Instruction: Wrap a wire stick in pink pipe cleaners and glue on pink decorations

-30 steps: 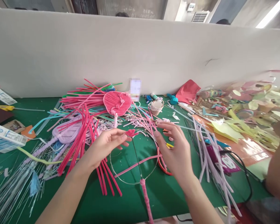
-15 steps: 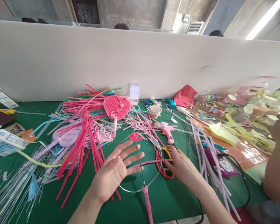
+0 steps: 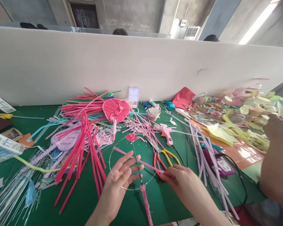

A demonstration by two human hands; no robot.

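Note:
My right hand (image 3: pixel 184 179) is closed in a pinch on one end of a pink pipe cleaner (image 3: pixel 148 165). The pipe cleaner slants up to the left, past the fingers of my left hand. My left hand (image 3: pixel 122 175) is half turned, its fingers apart and slightly curled beside a thin green stem (image 3: pixel 139 163). Around that stem runs a clear wire ring (image 3: pixel 132 189). Below it a handle wrapped in pink fuzz (image 3: pixel 146 204) points toward me, and a pink fuzzy flower shape (image 3: pixel 132 137) sits at the top.
Scissors with red and yellow handles (image 3: pixel 171 157) lie beyond my right hand, near a pink glue gun (image 3: pixel 167 133). Bright pink pipe cleaners (image 3: pixel 85 141) and a round pink fan (image 3: pixel 116 110) are on the left. Another person's arm (image 3: pixel 277 163) reaches in at the right, by paper scraps (image 3: pixel 257 135).
My right hand has drawn away from the scissors toward me, with the pink pipe cleaner now raised at a slant. My left hand has turned and its fingers have curled somewhat.

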